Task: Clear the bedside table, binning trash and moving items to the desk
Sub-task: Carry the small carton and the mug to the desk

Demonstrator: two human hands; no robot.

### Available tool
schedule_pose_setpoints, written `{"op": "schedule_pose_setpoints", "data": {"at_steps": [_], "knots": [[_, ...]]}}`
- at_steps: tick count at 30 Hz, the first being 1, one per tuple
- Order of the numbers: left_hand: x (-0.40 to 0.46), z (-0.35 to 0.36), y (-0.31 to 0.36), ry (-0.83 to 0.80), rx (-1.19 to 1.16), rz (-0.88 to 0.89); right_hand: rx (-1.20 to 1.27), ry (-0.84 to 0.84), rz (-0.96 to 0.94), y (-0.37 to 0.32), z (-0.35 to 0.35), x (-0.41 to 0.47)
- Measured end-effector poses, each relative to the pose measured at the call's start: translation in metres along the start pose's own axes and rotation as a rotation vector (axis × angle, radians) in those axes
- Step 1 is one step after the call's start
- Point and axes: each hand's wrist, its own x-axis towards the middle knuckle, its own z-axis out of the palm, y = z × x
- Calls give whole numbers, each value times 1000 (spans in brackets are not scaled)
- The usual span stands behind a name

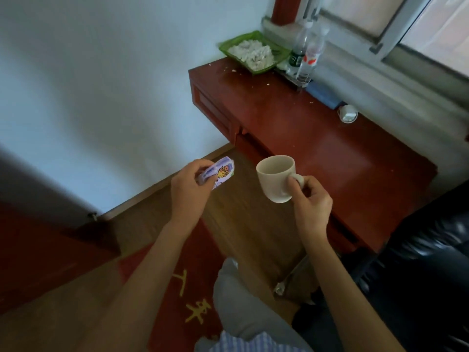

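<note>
both hands are loaded: our right hand [311, 196] pinches the handle of a cream mug [276, 177], upright, mouth up, hanging over the near edge of the red desk [330, 153]; our left hand [186, 185] grips a purple packet [218, 174], its long axis pointing up-right toward the desk. we should set the mug down level on bare wood, clear of the bottles [307, 54], and we judge the packet goes beside it.

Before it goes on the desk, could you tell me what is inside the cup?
The cup, held by the right hand, shows only bare pale inner wall; its bottom is hidden from view.
</note>
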Motion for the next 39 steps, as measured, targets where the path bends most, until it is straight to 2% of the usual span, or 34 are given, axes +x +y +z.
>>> {"op": "schedule_pose_setpoints", "data": {"at_steps": [7, 13, 17, 24, 34, 39], "knots": [[138, 35, 14, -51, 17, 91, 4, 78, 18, -31, 48, 113], [215, 53, -2, -114, -5, 69, -32, 124, 56, -41, 86, 179], [279, 77, -12, -220, -7, 96, -88, 173, 92, -39, 115, 214], [383, 121, -14, -442, -64, 236, -72, 365, 204, -41, 153, 259], [423, 222, 12, -676, -151, 165, -128, 533, 305, -24, 133, 305], [437, 276, 20, -652, -152, 109, -144, 519, 332, 5, 105, 346]]}}
